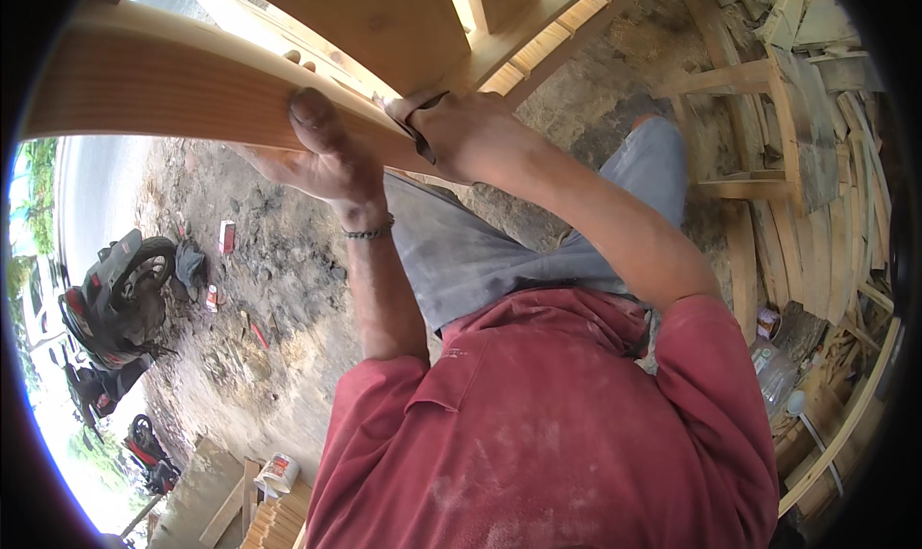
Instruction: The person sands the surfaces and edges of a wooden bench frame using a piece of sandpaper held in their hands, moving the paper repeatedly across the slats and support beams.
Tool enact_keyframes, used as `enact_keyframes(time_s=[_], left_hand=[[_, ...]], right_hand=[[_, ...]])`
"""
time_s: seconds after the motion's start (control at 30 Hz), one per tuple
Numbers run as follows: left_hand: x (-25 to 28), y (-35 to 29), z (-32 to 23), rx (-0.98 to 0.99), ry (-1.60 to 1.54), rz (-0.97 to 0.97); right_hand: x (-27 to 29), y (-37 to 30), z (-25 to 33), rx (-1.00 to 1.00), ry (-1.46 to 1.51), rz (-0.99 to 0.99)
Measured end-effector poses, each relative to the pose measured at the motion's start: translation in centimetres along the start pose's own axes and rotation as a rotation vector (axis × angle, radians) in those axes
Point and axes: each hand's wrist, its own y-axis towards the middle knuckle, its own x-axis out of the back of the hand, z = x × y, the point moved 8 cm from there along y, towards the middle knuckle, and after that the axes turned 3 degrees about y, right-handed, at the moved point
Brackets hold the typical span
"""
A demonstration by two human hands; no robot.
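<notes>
A smooth, reddish-brown wooden beam [182, 83] crosses the upper left, part of a larger wooden frame. My left hand [331, 155] wraps around it, thumb on the near face and fingertips showing over the far edge. Just to the right, my right hand [466, 131] is closed on a thin, dark, curled piece of sandpaper [421, 136] and rests against the beam's edge. Its fingertips are partly hidden. Beyond both hands stands the frame's wide wooden panel [375, 16] with slats beside it.
Wooden offcuts and planks [768, 242] are piled at the right beside a rough wooden frame [788, 136]. On the left, a motorcycle [120, 294] stands on the dirt ground [279, 261]. A white bucket [279, 472] sits near stacked wood strips [279, 518] at the lower left.
</notes>
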Motion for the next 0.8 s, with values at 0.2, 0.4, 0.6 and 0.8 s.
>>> enact_keyframes(time_s=[0.2, 0.4, 0.6, 0.8], left_hand=[[-0.4, 0.3, -0.2, 0.092, -0.148, 0.017], [-0.2, 0.1, -0.2, 0.091, -0.1, 0.022], [-0.6, 0.0, -0.6, 0.112, -0.131, 0.052], [-0.5, -0.2, -0.9, 0.133, -0.087, -0.014]], right_hand=[[0.5, -1.9, 1.0, 0.056, -0.053, -0.211], [-0.8, -4.0, -0.2, -0.052, -0.187, 0.076], [-0.2, -1.8, -0.4, -0.003, -0.065, -0.063], [-0.4, 1.1, 0.4, -0.021, -0.094, -0.017]])
